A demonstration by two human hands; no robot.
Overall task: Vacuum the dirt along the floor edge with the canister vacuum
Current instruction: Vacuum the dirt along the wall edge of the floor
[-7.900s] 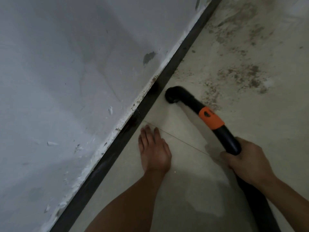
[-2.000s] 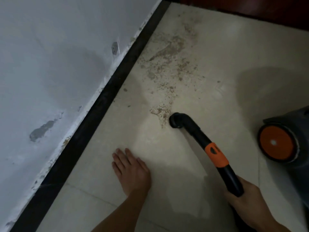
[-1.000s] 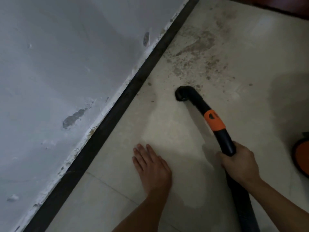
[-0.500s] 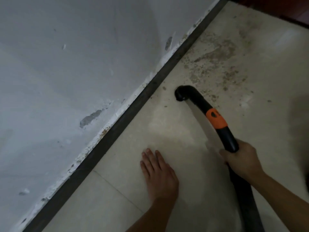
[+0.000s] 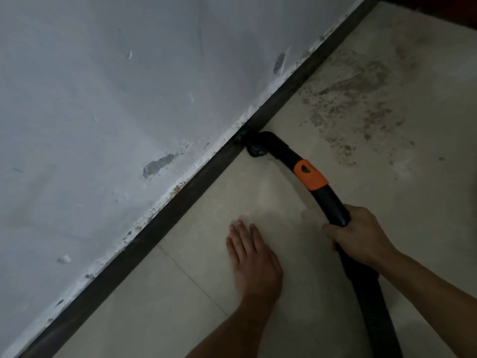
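The right hand (image 5: 361, 236) grips the black vacuum wand (image 5: 333, 205), fingers curled round it. Its nozzle (image 5: 259, 148), at 12 o'clock from the flat, straight-fingered left hand (image 5: 254, 257), meets the dark baseboard (image 5: 160, 226); its mouth is hard to make out. Blurred dirt (image 5: 356, 109) lies at 1 o'clock. The hose (image 5: 374, 313) is cut off at 5 o'clock
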